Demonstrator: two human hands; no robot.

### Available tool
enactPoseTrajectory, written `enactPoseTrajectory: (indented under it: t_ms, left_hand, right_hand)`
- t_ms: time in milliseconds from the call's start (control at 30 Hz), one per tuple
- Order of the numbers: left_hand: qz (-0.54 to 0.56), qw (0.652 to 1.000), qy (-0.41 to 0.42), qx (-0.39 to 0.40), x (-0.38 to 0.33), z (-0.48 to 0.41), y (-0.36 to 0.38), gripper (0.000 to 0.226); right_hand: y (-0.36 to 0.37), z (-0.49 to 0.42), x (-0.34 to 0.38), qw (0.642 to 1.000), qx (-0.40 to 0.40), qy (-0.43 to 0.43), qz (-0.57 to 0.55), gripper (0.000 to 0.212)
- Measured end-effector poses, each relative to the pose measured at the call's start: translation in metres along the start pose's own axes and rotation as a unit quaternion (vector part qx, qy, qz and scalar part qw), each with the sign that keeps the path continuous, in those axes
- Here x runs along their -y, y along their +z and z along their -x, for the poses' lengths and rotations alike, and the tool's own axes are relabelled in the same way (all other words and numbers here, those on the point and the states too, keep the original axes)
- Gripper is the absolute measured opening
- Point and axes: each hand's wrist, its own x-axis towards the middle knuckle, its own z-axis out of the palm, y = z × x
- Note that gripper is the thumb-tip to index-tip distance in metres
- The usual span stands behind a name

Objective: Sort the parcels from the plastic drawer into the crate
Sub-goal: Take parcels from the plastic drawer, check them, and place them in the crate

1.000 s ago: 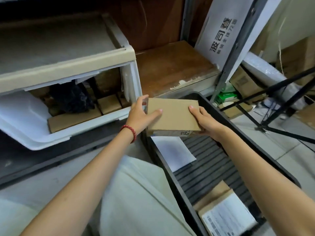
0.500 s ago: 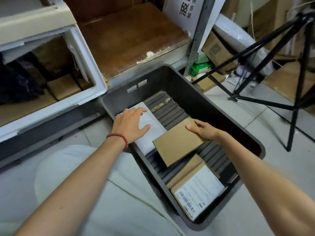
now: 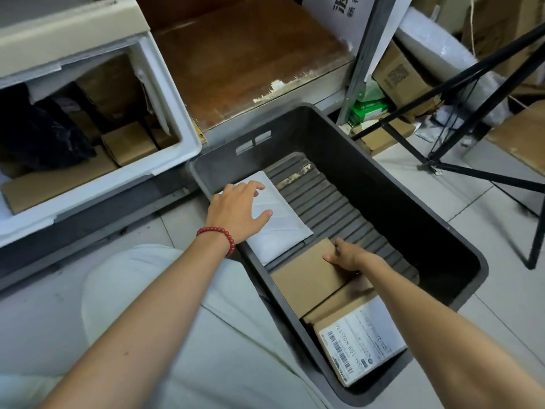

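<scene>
1. The person's left hand [image 3: 239, 211] lies open on a white padded mailer [image 3: 280, 228], fingers spread and straight. A bracelet of round red beads [image 3: 218, 235] circles that wrist.
2. The right hand [image 3: 349, 256] pinches the far corner of a plain cardboard box [image 3: 306, 280], thumb on top and fingers curled over the edge. The two hands are apart, each on its own parcel.
3. Three parcels lie in the crate [image 3: 398, 202], a dark grey plastic tub with a ribbed floor and slot handles. The mailer lies at the far left, the plain box in the middle, and a labelled carton [image 3: 364, 346] nearest the camera.
4. The plain box overlaps the labelled carton's edge and sits just beside the mailer.
5. The carton's white label carries barcodes and a code beginning "JH-159-K02"; the smaller print is too fine to read.
6. To the left, the white plastic drawer [image 3: 180, 134] stands open. It holds a crumpled black bag [image 3: 44, 137], one small brown box [image 3: 129, 141] and a long flat cardboard parcel [image 3: 59, 181], with more cardboard in shadow behind.
7. A worn wooden board [image 3: 241, 54] lies behind the crate.
8. At right, black tripod legs [image 3: 472, 84] cross a brown carton printed with a QR code [image 3: 398, 75], a green packet [image 3: 370, 109] and a white sign [image 3: 354, 7] with cropped Chinese characters.
</scene>
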Motion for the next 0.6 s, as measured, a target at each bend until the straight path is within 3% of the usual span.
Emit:
enactPoseTrajectory:
  t_ms: [200, 300, 367, 600]
  left_hand:
    - [-0.030, 0.999, -0.011, -0.019, 0.004, 0.001, -0.002, 0.053]
    - [-0.058, 0.997, -0.026, -0.036, 0.011, 0.002, -0.006, 0.054]
    - [-0.072, 0.996, -0.037, -0.039, 0.017, 0.005, -0.011, 0.054]
    - [-0.054, 0.993, -0.094, -0.054, 0.041, 0.014, -0.050, 0.052]
  right_hand:
    - [0.001, 0.007, 0.000, 0.999, -0.036, -0.004, 0.027, 0.062]
    - [0.000, 0.014, 0.007, 0.993, -0.054, 0.021, 0.107, 0.070]
    - [0.001, 0.019, 0.020, 0.983, -0.110, 0.020, 0.148, 0.074]
    - [-0.025, 0.032, 0.106, 0.969, -0.217, -0.074, 0.095, 0.069]
